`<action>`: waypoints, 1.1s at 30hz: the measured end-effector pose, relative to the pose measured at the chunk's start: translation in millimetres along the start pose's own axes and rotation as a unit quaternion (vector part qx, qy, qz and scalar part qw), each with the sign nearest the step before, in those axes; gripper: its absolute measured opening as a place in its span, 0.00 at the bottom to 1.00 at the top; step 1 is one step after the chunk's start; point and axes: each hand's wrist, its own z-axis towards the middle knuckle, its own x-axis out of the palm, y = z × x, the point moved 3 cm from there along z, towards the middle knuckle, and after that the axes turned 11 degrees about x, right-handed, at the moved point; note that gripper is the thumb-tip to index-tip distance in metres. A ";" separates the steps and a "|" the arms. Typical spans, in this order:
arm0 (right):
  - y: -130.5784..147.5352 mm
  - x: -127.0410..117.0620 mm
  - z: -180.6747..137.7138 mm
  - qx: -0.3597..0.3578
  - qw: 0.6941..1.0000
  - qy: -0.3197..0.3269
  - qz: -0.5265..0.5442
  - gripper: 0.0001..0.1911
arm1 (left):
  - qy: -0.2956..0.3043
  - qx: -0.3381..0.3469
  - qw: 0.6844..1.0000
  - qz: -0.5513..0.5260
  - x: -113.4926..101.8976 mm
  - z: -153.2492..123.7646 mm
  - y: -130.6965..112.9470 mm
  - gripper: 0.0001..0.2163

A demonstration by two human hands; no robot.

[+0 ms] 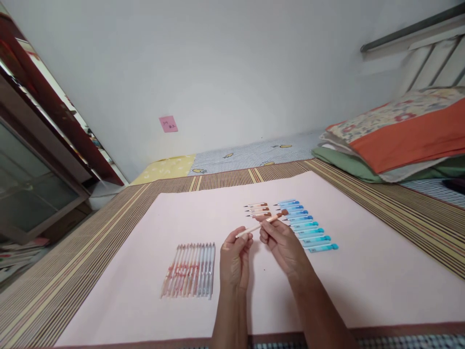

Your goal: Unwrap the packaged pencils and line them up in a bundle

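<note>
Both hands hold one thin pen [262, 223] with a pale barrel and a brown cap, above a pink sheet [145, 271]. My left hand [235, 259] pinches its near end; my right hand [281, 242] grips it near the middle, cap end pointing away to the right. Just beyond lie three brown-capped pens [257, 210] in a short row. To the right of my right hand several blue pens [305, 225] lie in a slanted column. A tight row of clear pens [191, 269] with pink and blue barrels lies left of my left hand.
The pink sheet lies on a striped woven mat [72, 252] over a bed. Folded bedding and an orange-patterned pillow [395, 133] are stacked at the right. A dark wooden cabinet with glass [32, 169] stands at the left. A pink note [168, 123] sticks to the wall.
</note>
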 end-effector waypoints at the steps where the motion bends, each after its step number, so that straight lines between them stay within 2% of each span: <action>1: 0.2 0.2 0.1 -0.006 1.000 -0.002 -0.002 0.17 | -0.004 -0.001 1.000 0.001 -0.5 -0.1 0.2 0.16; 6: -1.2 1.6 2.1 -0.032 0.997 -0.062 -0.036 0.17 | 0.010 0.027 0.999 0.033 -2.6 -0.4 0.9 0.16; 9: -3.9 0.7 3.8 -0.023 0.994 -0.100 -0.042 0.22 | 0.047 0.086 0.988 0.118 -1.0 -2.0 -0.9 0.15; 13: -6.6 -0.3 4.8 -0.006 0.994 -0.107 0.000 0.24 | 0.071 0.149 0.967 0.194 5.0 -7.1 -3.1 0.15; 16: -6.6 -0.7 4.9 -0.014 0.993 -0.116 0.004 0.23 | 0.059 0.111 0.979 0.158 7.6 -9.6 0.1 0.18; 19: -5.8 -1.2 4.7 -0.030 0.988 -0.142 -0.053 0.24 | 0.078 0.038 0.987 0.138 9.0 -9.8 5.6 0.17; 21: -5.7 -0.8 4.6 -0.038 0.983 -0.153 -0.089 0.25 | 0.082 0.030 0.987 0.135 8.3 -8.9 6.2 0.17; 25: -8.6 1.5 4.7 -0.023 0.988 -0.135 -0.073 0.27 | 0.090 0.102 0.976 0.173 7.8 -10.5 -1.4 0.13; 30: -11.7 2.0 5.0 0.034 0.996 -0.077 0.036 0.25 | 0.156 0.203 0.921 0.293 16.4 -20.4 -12.2 0.08; 31: -11.3 1.9 4.7 0.044 0.996 -0.066 0.046 0.24 | 0.156 0.205 0.921 0.293 17.1 -20.8 -12.4 0.08; 33: -9.0 2.7 3.1 0.055 0.996 -0.035 0.055 0.19 | 0.136 0.177 0.941 0.253 15.9 -18.5 -10.5 0.09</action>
